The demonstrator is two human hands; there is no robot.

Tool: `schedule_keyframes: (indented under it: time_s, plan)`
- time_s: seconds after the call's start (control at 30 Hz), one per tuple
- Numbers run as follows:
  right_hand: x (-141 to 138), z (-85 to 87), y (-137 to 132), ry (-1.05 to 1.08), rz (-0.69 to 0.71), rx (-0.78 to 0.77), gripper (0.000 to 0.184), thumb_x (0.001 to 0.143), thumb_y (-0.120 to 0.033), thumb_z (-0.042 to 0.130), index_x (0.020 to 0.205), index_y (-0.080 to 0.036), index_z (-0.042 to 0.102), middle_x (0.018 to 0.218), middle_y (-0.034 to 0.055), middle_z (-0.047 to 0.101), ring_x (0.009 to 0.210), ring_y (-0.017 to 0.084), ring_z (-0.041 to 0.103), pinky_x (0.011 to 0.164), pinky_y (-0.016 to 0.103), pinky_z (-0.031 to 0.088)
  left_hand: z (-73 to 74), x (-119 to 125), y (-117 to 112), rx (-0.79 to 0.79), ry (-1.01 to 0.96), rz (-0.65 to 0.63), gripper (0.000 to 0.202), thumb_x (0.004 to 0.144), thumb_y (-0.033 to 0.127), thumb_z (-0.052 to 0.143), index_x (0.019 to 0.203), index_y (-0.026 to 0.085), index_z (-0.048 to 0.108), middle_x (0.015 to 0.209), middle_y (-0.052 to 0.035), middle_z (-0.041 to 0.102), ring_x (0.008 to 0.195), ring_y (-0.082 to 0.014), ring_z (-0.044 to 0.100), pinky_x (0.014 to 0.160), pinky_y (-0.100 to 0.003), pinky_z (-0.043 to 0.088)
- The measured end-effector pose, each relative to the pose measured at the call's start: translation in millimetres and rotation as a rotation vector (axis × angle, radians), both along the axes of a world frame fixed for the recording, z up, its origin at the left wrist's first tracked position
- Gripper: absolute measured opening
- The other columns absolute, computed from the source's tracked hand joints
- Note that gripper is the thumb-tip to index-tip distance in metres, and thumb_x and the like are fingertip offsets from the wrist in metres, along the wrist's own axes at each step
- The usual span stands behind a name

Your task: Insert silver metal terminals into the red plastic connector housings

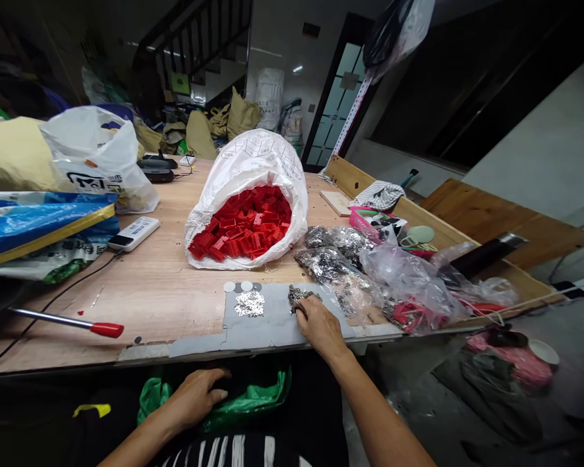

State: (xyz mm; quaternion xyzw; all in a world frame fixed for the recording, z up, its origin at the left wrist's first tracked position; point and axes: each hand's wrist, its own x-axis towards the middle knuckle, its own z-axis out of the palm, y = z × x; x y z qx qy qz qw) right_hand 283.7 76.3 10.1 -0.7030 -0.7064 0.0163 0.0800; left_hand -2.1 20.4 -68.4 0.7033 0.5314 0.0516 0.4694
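Observation:
My right hand (pixel 320 325) reaches over the table's front edge, its fingertips bent together in a pile of small dark metal parts (pixel 299 294). Which piece the fingers pinch is too small to make out. Left of that pile, a heap of flat shiny metal pieces (pixel 250 303) lies on the same grey mat (pixel 279 327). Several round discs (pixel 246 286) sit along the mat's back edge. Below the table edge, my left hand (pixel 199 394) hangs over a green plastic bag (pixel 253 399) at my lap, thumb and fingers apart, with nothing visible in it.
Behind the mat lies a white sack (pixel 260 152), its mouth full of red plastic pieces (pixel 248 224). Clear bags of metal parts (pixel 338 266) and a pink basket (pixel 365 224) crowd the right. At left are a red-handled lever (pixel 106 330), a white power strip (pixel 135 233) and plastic bags (pixel 95 152).

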Motion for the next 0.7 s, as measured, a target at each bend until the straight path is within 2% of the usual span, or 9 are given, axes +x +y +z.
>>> schedule_keyframes:
  time_s: [0.07,0.13,0.2,0.23,0.33,0.43,0.47,0.57,0.7]
  plan:
    - [0,0.8,2,-0.019,0.015,-0.009,0.01,0.088,-0.023,0.049,0.093,-0.023,0.058,0.095,0.0017,0.058,0.079,0.017,0.059,0.06,0.026,0.037,18.5,3,3,-0.082,-0.141,-0.042,0.036,0.074,0.028,0.059,0.109,0.026,0.068,0.116,-0.0029,0.068,0.113,-0.0265,0.057,0.098,-0.037,0.039]
    - [1,0.9,5,-0.009,0.037,-0.02,0.007,0.087,-0.023,0.052,0.091,-0.023,0.057,0.095,0.0017,0.058,0.081,0.017,0.059,0.061,0.026,0.037,40.4,9,10,-0.248,-0.374,-0.094,0.032,0.074,0.028,0.06,0.105,0.023,0.069,0.107,-0.0033,0.07,0.101,-0.0234,0.062,0.088,-0.034,0.046]
    - [3,-0.3,7,0.024,0.054,-0.022,0.004,0.086,-0.021,0.053,0.088,-0.022,0.057,0.094,0.0014,0.058,0.083,0.017,0.059,0.062,0.026,0.038,60.4,17,21,-0.344,-0.548,-0.075,0.033,0.076,0.031,0.061,0.106,0.02,0.067,0.101,-0.0049,0.07,0.089,-0.0207,0.063,0.076,-0.031,0.05]
    - [4,-1.2,8,0.042,0.061,-0.017,0.004,0.086,-0.021,0.054,0.087,-0.022,0.057,0.094,0.0012,0.058,0.083,0.017,0.059,0.064,0.026,0.038,68.5,21,29,-0.339,-0.601,-0.049,0.033,0.076,0.032,0.061,0.105,0.019,0.066,0.099,-0.0054,0.069,0.087,-0.0197,0.063,0.073,-0.03,0.05]
    - [5,-4.2,10,0.081,0.073,0.008,0.004,0.087,-0.021,0.054,0.086,-0.022,0.057,0.094,0.0011,0.058,0.084,0.016,0.059,0.066,0.025,0.04,82.7,34,58,-0.095,-0.588,0.074,0.031,0.08,0.034,0.058,0.104,0.016,0.064,0.089,-0.0057,0.069,0.081,-0.0181,0.064,0.068,-0.028,0.05]
    - [5,-5.9,10,0.112,0.075,0.033,0.006,0.088,-0.021,0.053,0.088,-0.023,0.058,0.093,0.0009,0.059,0.082,0.016,0.059,0.066,0.025,0.04,86.0,47,92,0.428,-0.267,0.173,0.027,0.085,0.03,0.053,0.108,0.02,0.063,0.088,-0.0036,0.07,0.08,-0.0168,0.065,0.07,-0.027,0.051]
    - [5,-6.2,10,0.127,0.076,0.047,0.008,0.088,-0.021,0.052,0.089,-0.024,0.059,0.093,0.0006,0.059,0.082,0.016,0.059,0.066,0.025,0.04,86.1,51,104,0.512,-0.199,0.211,0.028,0.084,0.026,0.055,0.11,0.02,0.062,0.092,-0.0047,0.07,0.084,-0.0182,0.065,0.076,-0.03,0.05]
    - [4,-6.7,10,0.182,0.087,0.089,0.01,0.088,-0.021,0.049,0.09,-0.024,0.058,0.095,0.0003,0.06,0.083,0.016,0.059,0.066,0.025,0.04,86.4,62,139,0.646,-0.081,0.267,0.038,0.083,0.017,0.054,0.121,0.02,0.057,0.114,-0.0091,0.064,0.102,-0.022,0.059,0.089,-0.035,0.045]
    - [4,-6.4,13,0.24,0.085,0.103,0.011,0.089,-0.024,0.047,0.088,-0.024,0.058,0.095,0.0008,0.062,0.082,0.016,0.06,0.066,0.026,0.04,85.1,79,180,0.706,0.049,0.265,0.037,0.087,0.015,0.047,0.123,0.018,0.057,0.115,-0.0107,0.062,0.099,-0.0226,0.06,0.088,-0.033,0.045]
